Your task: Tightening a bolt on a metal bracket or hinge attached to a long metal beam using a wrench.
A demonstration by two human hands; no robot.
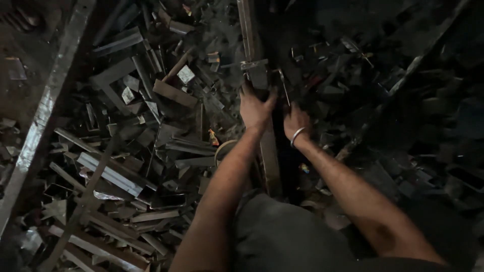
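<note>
A long square metal tube (250,35) runs from the top of the view down toward my knees. My left hand (255,107) grips this tube at about mid-height, fingers wrapped over its upper face. My right hand (296,121), with a metal bangle at the wrist, rests just right of the tube; its fingers are in shadow, next to a thin metal rod (285,86). Whether it holds anything is hidden by the dark.
A heap of cut metal tube offcuts (136,151) covers the floor at left and centre. A long steel bar (45,111) runs diagonally along the left edge. Darker scrap pieces (393,100) lie at right. My grey-clothed knee (287,231) fills the bottom centre.
</note>
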